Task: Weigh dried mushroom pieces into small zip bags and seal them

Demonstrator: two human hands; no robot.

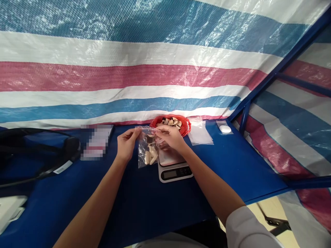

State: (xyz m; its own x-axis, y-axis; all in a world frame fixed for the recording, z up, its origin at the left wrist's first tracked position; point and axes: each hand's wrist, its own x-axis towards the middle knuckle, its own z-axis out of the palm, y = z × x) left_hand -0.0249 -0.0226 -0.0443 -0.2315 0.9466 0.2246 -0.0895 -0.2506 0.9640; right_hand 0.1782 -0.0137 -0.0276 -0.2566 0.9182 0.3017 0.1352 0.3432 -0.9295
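A clear zip bag (148, 156) with several pale, dark-edged slices in it hangs between my hands, just left of the kitchen scale (176, 173). My left hand (126, 144) pinches the bag's upper left corner between thumb and fingers. At the upper right of the bag's mouth, my right hand (172, 137) is closed on the plastic; its fingertips are partly hidden. The scale lies partly under my right hand and forearm. Behind it, a red plastic bag (186, 126) stands open, holding more of the pale slices (173, 121).
Flat clear bags (199, 132) lie right of the red bag. Farther right sits a white oval object (224, 128) on a small clear bag. A blurred-out packet (95, 143) and black strapped gear (59, 151) occupy the left of the blue table (230, 165). Striped sheeting (129, 75) rises behind.
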